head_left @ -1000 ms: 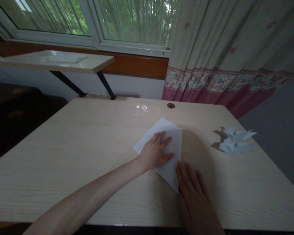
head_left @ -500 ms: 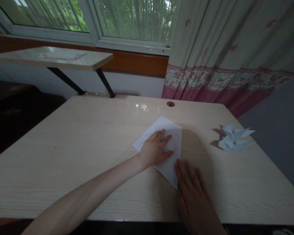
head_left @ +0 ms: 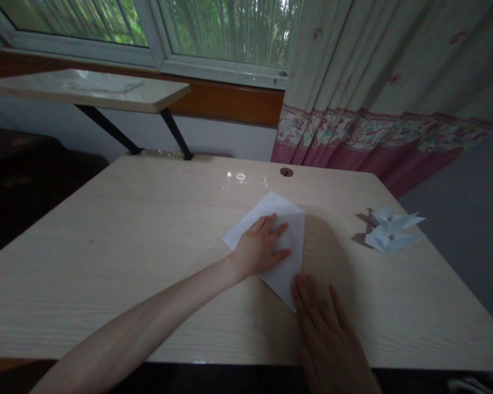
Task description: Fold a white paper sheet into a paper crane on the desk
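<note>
A folded sheet of white paper [head_left: 285, 282] lies on the pale wooden desk [head_left: 148, 219]. My left hand [head_left: 259, 247] rests flat on the middle of it, fingers spread and pointing to the right. Along the paper's lower right edge lies my right hand [head_left: 322, 323], its fingers stretched out and the fingertips touching the edge near the bottom corner. Part of the paper is hidden under the left hand and forearm.
Two folded paper birds [head_left: 394, 232] stand near the desk's right edge. A raised shelf [head_left: 156, 98] on black supports occupies the back left. A round cable hole [head_left: 286, 172] is at the back edge, below a window [head_left: 230, 33] and a patterned curtain [head_left: 353, 82].
My right hand has slid slightly down along the paper's edge, and its fingers are a little more spread. My left hand stays pressed on the paper. The view has shifted slightly.
</note>
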A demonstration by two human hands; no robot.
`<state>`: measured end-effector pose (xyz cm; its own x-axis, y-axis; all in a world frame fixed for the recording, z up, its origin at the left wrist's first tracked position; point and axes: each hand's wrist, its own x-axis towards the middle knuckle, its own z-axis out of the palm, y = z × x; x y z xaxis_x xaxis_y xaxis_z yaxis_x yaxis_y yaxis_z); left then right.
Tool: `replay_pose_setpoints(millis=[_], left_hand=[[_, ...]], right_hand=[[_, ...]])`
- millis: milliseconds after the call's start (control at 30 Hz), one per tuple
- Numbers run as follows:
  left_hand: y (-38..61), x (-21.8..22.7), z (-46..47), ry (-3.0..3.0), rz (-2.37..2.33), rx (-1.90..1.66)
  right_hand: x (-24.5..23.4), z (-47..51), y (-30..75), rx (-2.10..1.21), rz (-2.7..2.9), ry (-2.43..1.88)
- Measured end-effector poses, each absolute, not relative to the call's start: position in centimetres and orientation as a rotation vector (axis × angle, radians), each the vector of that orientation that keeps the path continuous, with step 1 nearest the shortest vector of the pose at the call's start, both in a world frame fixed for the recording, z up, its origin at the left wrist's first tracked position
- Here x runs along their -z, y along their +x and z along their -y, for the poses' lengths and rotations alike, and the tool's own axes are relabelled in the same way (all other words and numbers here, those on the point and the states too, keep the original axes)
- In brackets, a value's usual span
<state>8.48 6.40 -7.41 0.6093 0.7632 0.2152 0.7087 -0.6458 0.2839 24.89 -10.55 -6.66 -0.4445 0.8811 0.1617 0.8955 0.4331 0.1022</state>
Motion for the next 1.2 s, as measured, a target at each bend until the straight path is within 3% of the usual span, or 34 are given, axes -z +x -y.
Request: replay_pose_setpoints(millis=[500, 733, 967, 1200], left_hand=[[8.6, 7.5, -6.4, 2.643, -1.229, -0.458], [8.5, 7.5, -6.4, 2.636, -1.229, -0.449], [8.5, 7.4, -6.3, 2.641, -1.235, -0.461], [8.5, 7.6, -6.3, 2.631, -1.253, -0.471]], right_hand=[[6.2, 11.7, 26.8, 0.521, 2.757, -1.396], [4.1, 9.5, 28.1, 0.244, 2.707, -1.164], [4.3, 4.0, 28.2, 0.024, 2.513, -1.527], [4.8, -0.3, 28.6, 0.192, 2.606, -1.549]])
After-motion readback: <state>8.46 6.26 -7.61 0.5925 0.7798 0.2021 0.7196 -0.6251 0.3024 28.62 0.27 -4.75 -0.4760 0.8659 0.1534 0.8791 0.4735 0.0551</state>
